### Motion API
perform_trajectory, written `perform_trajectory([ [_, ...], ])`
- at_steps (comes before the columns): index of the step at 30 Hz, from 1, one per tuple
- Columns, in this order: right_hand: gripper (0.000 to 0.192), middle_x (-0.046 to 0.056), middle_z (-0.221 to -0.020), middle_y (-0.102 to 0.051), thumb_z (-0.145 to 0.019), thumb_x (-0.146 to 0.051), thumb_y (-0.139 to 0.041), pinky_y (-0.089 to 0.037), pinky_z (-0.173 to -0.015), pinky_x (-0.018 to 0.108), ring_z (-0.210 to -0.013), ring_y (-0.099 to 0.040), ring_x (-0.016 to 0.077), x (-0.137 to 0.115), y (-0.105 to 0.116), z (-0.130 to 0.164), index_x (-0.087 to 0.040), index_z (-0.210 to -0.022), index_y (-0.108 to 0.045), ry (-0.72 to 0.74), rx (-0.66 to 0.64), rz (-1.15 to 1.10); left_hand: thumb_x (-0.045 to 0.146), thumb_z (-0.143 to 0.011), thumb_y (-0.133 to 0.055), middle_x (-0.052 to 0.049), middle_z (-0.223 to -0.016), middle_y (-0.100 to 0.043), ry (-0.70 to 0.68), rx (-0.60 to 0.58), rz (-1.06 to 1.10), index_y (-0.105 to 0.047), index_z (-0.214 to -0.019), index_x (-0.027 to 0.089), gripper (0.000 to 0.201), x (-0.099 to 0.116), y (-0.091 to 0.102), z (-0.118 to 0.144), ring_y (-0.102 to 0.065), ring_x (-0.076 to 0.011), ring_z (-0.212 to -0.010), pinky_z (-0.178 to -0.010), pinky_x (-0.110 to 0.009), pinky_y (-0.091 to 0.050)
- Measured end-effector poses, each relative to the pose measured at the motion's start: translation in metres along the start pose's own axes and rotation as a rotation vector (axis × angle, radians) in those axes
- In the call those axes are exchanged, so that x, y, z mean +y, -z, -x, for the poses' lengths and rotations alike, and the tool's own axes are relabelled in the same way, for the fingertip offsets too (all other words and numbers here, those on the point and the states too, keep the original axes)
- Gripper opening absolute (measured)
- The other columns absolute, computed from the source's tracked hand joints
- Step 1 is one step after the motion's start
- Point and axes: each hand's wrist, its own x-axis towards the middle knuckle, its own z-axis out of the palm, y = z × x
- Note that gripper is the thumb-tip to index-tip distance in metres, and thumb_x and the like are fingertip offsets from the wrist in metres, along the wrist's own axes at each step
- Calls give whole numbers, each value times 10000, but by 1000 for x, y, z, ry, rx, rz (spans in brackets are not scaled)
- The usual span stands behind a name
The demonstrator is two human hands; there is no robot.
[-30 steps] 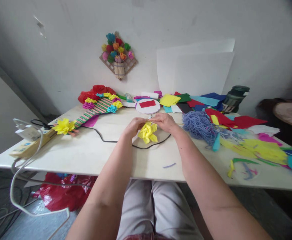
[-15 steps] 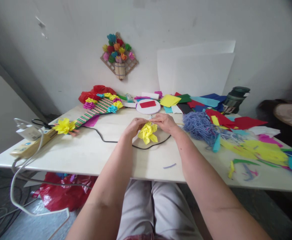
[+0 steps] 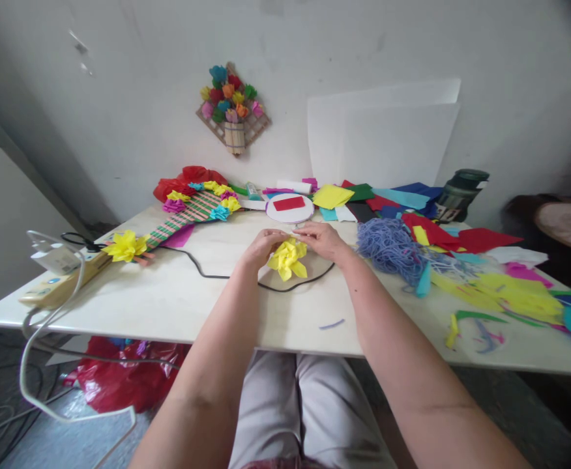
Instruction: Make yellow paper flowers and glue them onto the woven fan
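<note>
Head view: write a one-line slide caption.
Left hand and right hand hold a yellow paper flower above a white table strewn with coloured paper scraps.

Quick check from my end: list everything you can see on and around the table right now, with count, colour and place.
crumpled yellow paper flower: one, yellow, table centre, between both hands
second yellow paper flower: one, yellow, table left
woven stick fan with paper flowers: one, multicoloured, back left
round white disc with red rectangle: one, behind the hands
blue yarn tangle: one, right of the hands
coloured paper sheets and scraps: many, table right
black cable: one, across table
dark green jar: one, back right
wall flower basket: one, multicoloured
left hand: fingers on flower
right hand: fingers on flower
</note>
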Motion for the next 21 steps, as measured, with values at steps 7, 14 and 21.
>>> perform_trajectory([
  [7,196,35,-849,-684,-826,-268,-612,-468,-689,252,-801,-619,154,2,-2,0,-267,-970,-744,18,14,-5,290,-583,-684,-6,-538,-563,-6,3,-3,-617,-640,119,193,-2,2,-1,-515,-116,-502,-512,-241,-377],
  [14,208,29,-870,-687,-806,-212,-628,-456,-701,249,-817,-619,159,-2,-1,-1,-285,-961,-746,35,2,74,300,-606,-659,-6,-518,-550,-2,58,22,-598,-602,127,183,-4,1,-2,-491,-115,-473,-484,-248,-357],
  [21,229,27,-881,-686,-812,-199,-614,-428,-662,238,-807,-607,158,-8,1,0,-296,-973,-744,26,-1,147,281,-600,-666,5,-500,-537,23,51,1,-605,-609,124,169,-3,1,-2,-490,-113,-469,-487,-244,-364],
])
